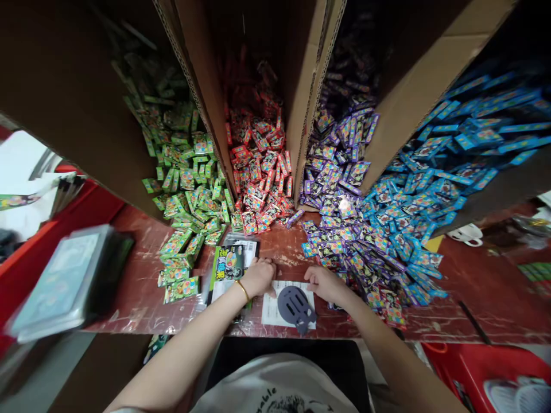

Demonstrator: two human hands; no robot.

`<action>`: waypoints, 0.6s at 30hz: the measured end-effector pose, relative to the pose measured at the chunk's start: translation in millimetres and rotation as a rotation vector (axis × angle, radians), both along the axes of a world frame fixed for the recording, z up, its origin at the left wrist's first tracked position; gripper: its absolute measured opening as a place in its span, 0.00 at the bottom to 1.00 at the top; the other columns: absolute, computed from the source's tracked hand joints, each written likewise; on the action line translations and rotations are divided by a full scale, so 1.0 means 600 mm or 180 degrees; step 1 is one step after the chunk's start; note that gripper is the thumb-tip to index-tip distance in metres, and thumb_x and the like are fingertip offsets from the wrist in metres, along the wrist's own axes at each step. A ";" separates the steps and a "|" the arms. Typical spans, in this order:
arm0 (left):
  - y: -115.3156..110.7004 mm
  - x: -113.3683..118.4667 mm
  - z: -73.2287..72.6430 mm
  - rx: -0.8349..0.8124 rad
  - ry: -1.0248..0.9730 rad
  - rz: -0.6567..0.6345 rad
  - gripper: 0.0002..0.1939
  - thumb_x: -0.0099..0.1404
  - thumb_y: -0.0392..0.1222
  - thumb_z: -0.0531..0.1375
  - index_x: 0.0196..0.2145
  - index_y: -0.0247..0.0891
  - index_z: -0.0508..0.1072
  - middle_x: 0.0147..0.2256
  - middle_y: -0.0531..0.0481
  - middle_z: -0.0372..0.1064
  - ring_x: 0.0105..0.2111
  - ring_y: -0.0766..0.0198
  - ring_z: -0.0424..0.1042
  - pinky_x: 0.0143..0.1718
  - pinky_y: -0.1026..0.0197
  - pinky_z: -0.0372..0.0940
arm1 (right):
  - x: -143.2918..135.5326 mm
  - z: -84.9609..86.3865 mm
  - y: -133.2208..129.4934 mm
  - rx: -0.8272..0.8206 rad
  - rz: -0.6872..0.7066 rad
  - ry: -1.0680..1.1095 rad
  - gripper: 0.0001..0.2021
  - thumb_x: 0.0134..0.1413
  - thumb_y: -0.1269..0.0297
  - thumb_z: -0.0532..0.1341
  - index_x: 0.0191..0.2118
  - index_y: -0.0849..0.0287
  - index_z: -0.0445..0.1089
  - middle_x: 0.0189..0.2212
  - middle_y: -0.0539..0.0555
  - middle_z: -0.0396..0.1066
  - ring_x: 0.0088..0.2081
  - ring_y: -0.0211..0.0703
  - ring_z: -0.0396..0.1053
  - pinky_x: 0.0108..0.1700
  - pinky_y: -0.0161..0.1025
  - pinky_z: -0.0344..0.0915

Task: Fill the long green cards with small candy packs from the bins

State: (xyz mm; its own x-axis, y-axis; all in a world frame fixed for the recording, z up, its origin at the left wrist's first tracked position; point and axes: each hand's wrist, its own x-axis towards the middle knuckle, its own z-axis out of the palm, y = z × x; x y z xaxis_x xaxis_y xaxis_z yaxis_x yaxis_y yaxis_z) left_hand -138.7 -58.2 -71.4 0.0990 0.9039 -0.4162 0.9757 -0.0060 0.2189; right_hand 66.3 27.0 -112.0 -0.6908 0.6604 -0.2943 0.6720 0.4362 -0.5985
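Observation:
My left hand, with a gold bangle at the wrist, is closed with curled fingers at the upper left edge of a white printed sheet. Its thumb reaches over the paper; what the fingers hold, if anything, is hidden. Across the sheet, my right hand is closed near the upper right corner, its thumb and fingertips close together; I cannot make out anything between them. A dark grey slotted plastic piece lies flat on the sheet. Beside my left forearm, a black-and-green printed package rests on clear plastic bags.
Cardboard bins hold piles of small green packets, red packets, purple packets and blue packets. Purple and blue ones spill beside my right arm. Stacked plastic sleeves stand left; a red crate is lower right.

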 end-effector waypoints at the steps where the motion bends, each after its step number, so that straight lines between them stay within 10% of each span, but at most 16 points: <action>1: 0.001 -0.001 0.000 -0.0029 0.0015 -0.0021 0.23 0.45 0.53 0.69 0.36 0.34 0.75 0.42 0.38 0.70 0.45 0.48 0.67 0.45 0.54 0.57 | -0.002 -0.002 0.000 -0.0008 0.0026 0.0028 0.08 0.40 0.77 0.65 0.28 0.59 0.69 0.25 0.49 0.67 0.27 0.38 0.67 0.29 0.33 0.61; 10: 0.014 -0.003 -0.007 -0.0215 0.0174 -0.0150 0.25 0.44 0.59 0.68 0.32 0.33 0.77 0.40 0.35 0.71 0.44 0.45 0.67 0.44 0.52 0.56 | 0.030 0.025 -0.002 0.0130 0.0496 0.0943 0.07 0.50 0.70 0.61 0.24 0.57 0.73 0.30 0.52 0.67 0.33 0.40 0.68 0.38 0.35 0.64; 18: 0.012 -0.002 -0.002 -0.0102 0.0178 -0.0190 0.23 0.46 0.59 0.66 0.31 0.37 0.77 0.38 0.38 0.72 0.43 0.47 0.68 0.43 0.52 0.56 | 0.008 0.006 -0.033 0.0390 0.0182 0.1213 0.26 0.51 0.75 0.54 0.57 0.50 0.59 0.35 0.50 0.73 0.38 0.42 0.69 0.46 0.42 0.66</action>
